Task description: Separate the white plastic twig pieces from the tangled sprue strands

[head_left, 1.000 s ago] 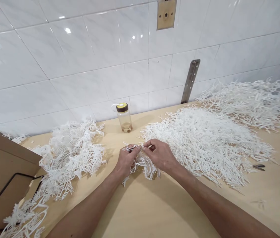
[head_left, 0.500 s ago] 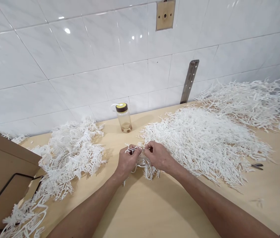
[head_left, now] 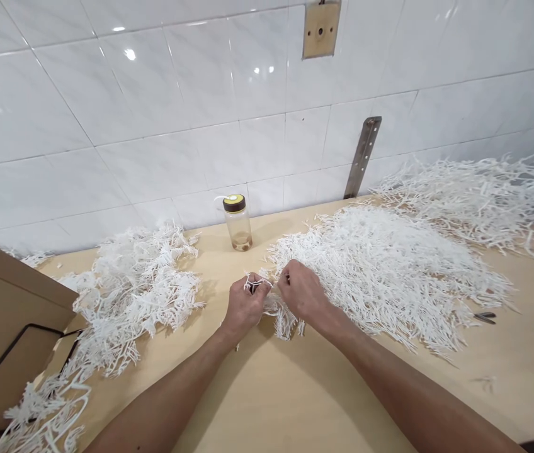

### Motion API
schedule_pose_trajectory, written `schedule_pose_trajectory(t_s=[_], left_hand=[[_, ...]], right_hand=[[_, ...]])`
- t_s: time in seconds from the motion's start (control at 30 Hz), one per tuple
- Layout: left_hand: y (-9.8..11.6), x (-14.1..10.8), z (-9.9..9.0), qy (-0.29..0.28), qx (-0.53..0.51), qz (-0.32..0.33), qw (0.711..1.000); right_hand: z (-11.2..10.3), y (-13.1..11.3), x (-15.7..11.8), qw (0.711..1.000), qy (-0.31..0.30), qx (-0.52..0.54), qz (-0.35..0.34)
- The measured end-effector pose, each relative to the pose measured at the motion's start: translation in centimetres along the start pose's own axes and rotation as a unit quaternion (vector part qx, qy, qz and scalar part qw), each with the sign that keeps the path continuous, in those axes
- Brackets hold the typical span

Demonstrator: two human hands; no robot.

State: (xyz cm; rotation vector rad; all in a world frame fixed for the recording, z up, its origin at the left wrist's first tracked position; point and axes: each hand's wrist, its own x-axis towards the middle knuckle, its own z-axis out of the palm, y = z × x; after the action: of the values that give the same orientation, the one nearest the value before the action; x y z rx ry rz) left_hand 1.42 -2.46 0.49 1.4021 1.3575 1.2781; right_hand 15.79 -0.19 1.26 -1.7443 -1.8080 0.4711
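My left hand (head_left: 247,303) pinches a white branched strand (head_left: 260,283), thin and plastic-looking, its loops showing above the thumb. Just right of it, my right hand (head_left: 303,290) is closed in a pinch; what its fingers hold, if anything, is too small to make out. Below and between the hands hangs or lies a feathery white clump (head_left: 286,322), partly hidden by them. Beside my right hand spreads a large heap of short white pieces (head_left: 390,270). To the left lies a tangled pile of white branched strands (head_left: 139,289).
A clear bottle (head_left: 238,229) with a dark and yellow lid stands behind my hands. Small cutters (head_left: 485,318) lie at the right. Longer white strands (head_left: 479,195) fill the back right corner. A cardboard box (head_left: 7,340) stands at the left, and a metal bracket (head_left: 363,157) leans against the tiled wall.
My right hand has drawn slightly up and away from the left hand, widening the gap between the fingertips. My left hand keeps its pinch on the strand. The view has shifted slightly.
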Motion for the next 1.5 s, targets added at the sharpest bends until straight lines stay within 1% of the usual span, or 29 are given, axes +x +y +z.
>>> schedule_pose_trajectory(t_s=[0.03, 0.1, 0.17, 0.23, 0.3, 0.4, 0.47, 0.53, 0.57, 0.63, 0.7, 0.77, 0.87, 1.0, 1.13, 1.27, 1.37, 1.43, 1.5], left_hand=[[0.1, -0.1, 0.0, -0.006, -0.007, 0.004, 1.000], [0.3, -0.3, 0.1, -0.013, -0.023, -0.003, 1.000], [0.4, -0.3, 0.1, -0.004, -0.042, -0.023, 0.999], [0.4, -0.1, -0.1, 0.013, -0.069, -0.051, 0.996], [0.4, 0.1, -0.2, 0.014, -0.103, -0.089, 0.991], [0.2, 0.5, -0.4, -0.020, -0.156, -0.135, 0.978], [0.1, 0.7, -0.5, -0.034, -0.182, -0.146, 0.972], [0.0, 0.9, -0.5, -0.037, -0.195, -0.145, 0.969], [-0.1, 0.9, -0.5, -0.036, -0.196, -0.145, 0.969], [0.0, 0.9, -0.5, -0.033, -0.193, -0.143, 0.970], [0.1, 0.8, -0.4, -0.030, -0.189, -0.142, 0.971], [0.1, 0.7, -0.3, -0.031, -0.186, -0.141, 0.972], [0.1, 0.5, -0.1, -0.035, -0.185, -0.142, 0.972], [0.0, 0.4, 0.0, -0.034, -0.188, -0.144, 0.971], [0.1, 0.2, 0.2, -0.018, -0.181, -0.132, 0.974], [-0.4, 0.2, 0.1, 0.011, -0.124, -0.089, 0.988], [-1.0, 0.4, 0.0, 0.034, -0.062, -0.028, 0.997], [-1.2, 0.5, -0.1, 0.038, -0.025, 0.010, 0.999], [-1.2, 0.6, -0.2, 0.037, 0.004, 0.029, 0.999]], right_hand=[[-0.5, 0.4, 0.3, 1.000, 0.010, 0.006, 0.024], [-1.5, 1.2, 0.9, 0.999, 0.016, 0.030, 0.033], [-2.5, 2.0, 1.3, 0.990, 0.032, 0.130, 0.051], [-3.0, 2.4, 1.5, 0.982, 0.055, 0.172, 0.049], [-3.2, 2.6, 1.4, 0.983, 0.079, 0.162, 0.021], [-3.0, 2.7, 1.3, 0.988, 0.103, 0.102, -0.042], [-2.8, 2.7, 1.1, 0.988, 0.120, 0.050, -0.081], [-2.6, 2.5, 0.8, 0.985, 0.127, 0.019, -0.115], [-2.5, 2.3, 0.5, 0.984, 0.120, 0.022, -0.130], [-2.2, 1.6, 0.0, 0.983, 0.078, 0.061, -0.151], [-1.8, 1.0, -0.6, 0.982, 0.022, 0.105, -0.157], [-1.3, 0.5, -0.9, 0.981, -0.012, 0.120, -0.149], [-0.5, 0.3, -1.1, 0.984, -0.026, 0.133, -0.117], [-0.1, 0.5, -0.9, 0.987, -0.013, 0.136, -0.088], [0.0, 0.7, -0.7, 0.987, -0.022, 0.144, -0.065], [0.0, 0.7, -0.7, 0.983, -0.044, 0.175, -0.031], [0.0, 0.5, -0.7, 0.987, -0.038, 0.154, -0.038], [0.0, 0.4, -0.8, 0.990, -0.040, 0.127, -0.049], [0.1, 0.5, -0.9, 0.992, -0.044, 0.098, -0.067]])
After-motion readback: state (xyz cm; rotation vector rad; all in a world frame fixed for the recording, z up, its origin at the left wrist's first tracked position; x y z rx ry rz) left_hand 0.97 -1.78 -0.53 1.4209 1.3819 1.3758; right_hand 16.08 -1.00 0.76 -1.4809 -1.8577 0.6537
